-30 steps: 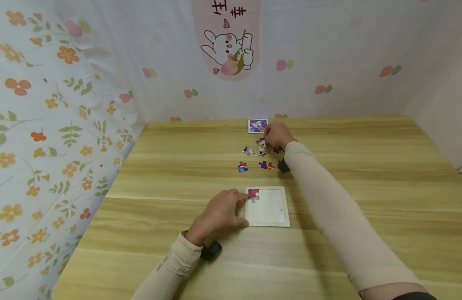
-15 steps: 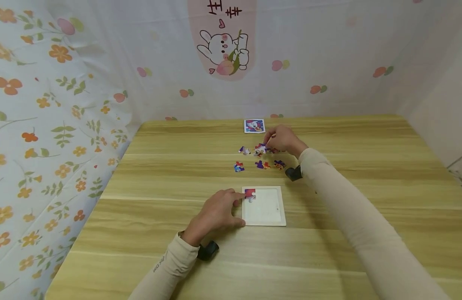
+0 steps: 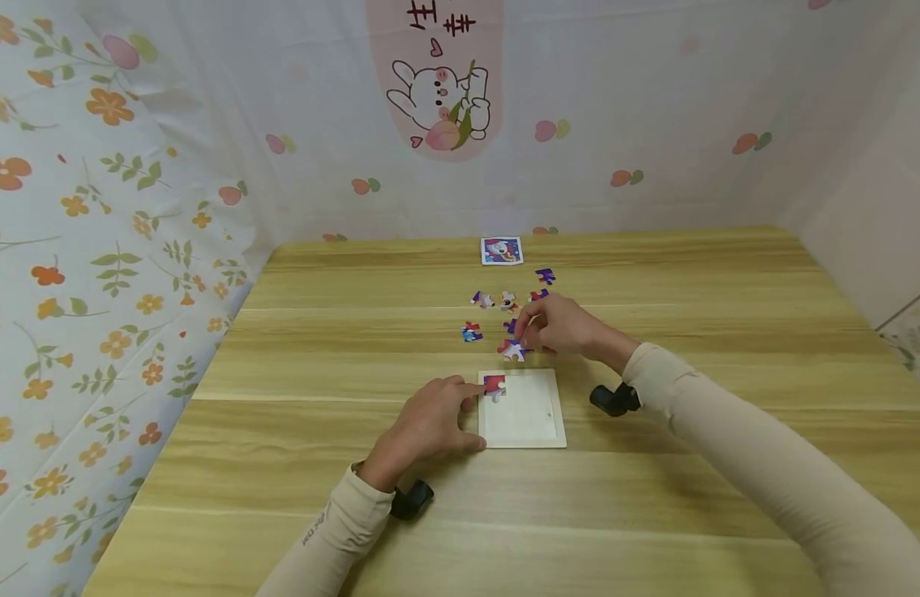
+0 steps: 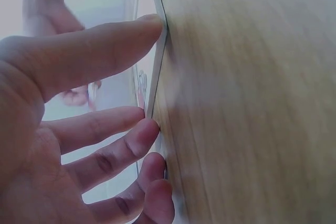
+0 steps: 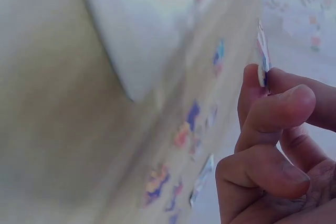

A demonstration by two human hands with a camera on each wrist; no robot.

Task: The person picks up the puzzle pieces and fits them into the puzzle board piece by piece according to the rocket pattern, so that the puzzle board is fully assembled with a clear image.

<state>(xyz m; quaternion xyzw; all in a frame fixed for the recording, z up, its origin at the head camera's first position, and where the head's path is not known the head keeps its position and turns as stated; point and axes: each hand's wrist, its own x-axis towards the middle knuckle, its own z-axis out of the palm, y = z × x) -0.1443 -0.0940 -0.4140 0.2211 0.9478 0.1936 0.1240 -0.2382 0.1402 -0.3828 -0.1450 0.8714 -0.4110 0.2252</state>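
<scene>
A white square puzzle tray (image 3: 525, 421) lies on the table, with a red-and-white jigsaw piece (image 3: 494, 385) in its far left corner. My left hand (image 3: 430, 421) rests at the tray's left side, index finger by that piece and thumb at the near corner. In the left wrist view the thumb (image 4: 105, 51) is stretched out against the tray's edge. Just beyond the tray, my right hand (image 3: 563, 325) pinches a purple, red and white jigsaw piece (image 3: 512, 351) between thumb and fingers. The right wrist view shows this held piece (image 5: 263, 56) almost edge-on, raised off the table.
Several loose jigsaw pieces lie beyond the tray, among them a blue-and-red one (image 3: 471, 332) and a purple one (image 3: 545, 276). The right hand partly covers some. A small picture card (image 3: 501, 250) lies near the table's far edge, before a patterned cloth (image 3: 318, 124).
My right hand has picked up a jigsaw piece from the loose group and carried it nearer, towards the tray. The left hand has stayed at the tray's left edge.
</scene>
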